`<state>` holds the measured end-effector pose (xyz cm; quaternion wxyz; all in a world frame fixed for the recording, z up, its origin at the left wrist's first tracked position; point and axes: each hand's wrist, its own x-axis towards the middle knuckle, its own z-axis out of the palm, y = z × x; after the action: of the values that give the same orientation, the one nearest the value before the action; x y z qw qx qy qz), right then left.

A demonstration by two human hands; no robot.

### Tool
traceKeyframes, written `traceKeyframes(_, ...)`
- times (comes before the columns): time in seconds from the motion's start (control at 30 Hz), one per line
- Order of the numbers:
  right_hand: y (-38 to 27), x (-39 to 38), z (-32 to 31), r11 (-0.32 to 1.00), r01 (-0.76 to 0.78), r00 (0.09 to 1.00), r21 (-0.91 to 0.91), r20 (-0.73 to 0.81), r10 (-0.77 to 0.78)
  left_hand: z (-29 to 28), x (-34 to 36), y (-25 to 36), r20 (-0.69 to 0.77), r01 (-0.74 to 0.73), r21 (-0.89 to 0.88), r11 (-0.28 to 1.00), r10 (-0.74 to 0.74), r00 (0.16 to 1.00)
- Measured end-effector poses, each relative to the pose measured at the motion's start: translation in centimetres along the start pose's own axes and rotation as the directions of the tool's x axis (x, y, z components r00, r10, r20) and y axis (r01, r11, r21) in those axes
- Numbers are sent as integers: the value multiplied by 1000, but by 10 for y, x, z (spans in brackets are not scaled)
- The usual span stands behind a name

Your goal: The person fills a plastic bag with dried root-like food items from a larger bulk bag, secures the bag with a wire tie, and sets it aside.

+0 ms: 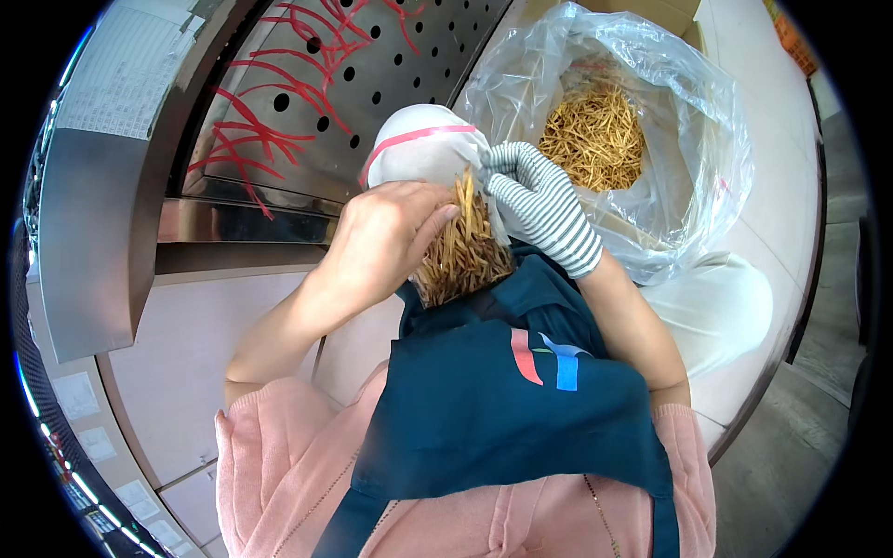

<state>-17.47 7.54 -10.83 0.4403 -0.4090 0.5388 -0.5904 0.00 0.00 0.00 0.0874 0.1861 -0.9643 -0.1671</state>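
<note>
On my lap stands a bag of dried strips, its clear lower part packed with thin golden-brown pieces that look like dried daylily buds. Some pale strips stick up at its mouth. My left hand, bare, is closed there, with thumb and fingers around the strips; the fingertips are partly hidden. From the other side my right hand, in a grey-and-white striped glove, pinches the bag's upper edge. Just beyond both hands is a white, cloth-like rounded thing with a pink stripe.
To the right, a large clear plastic liner in a cardboard box holds a heap of the same golden strips. At upper left, red ribbon-like strands lie on a perforated metal panel. A metal-edged frame stands left.
</note>
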Motion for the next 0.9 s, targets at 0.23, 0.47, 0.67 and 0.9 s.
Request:
traceKeyframes(0.23, -11, 10, 7, 989, 109, 993, -95, 44, -105, -3, 1, -6, -199, 5, 74, 997, 10, 980)
traceKeyframes(0.47, -12, 20, 17, 975, 67, 998, -210, 36, -60, 0, -1, -12, -215, 79, 155, 985, -44, 976)
traceKeyframes(0.67, -18, 23, 22, 994, 106, 994, -22, -6, -107, 8, -2, -16, -202, 45, -13, 999, -46, 978)
traceKeyframes(0.9, -42, 33, 3, 878, 116, 975, 465, -221, -11, 7, -4, -8, -249, 96, -29, 995, -100, 963)
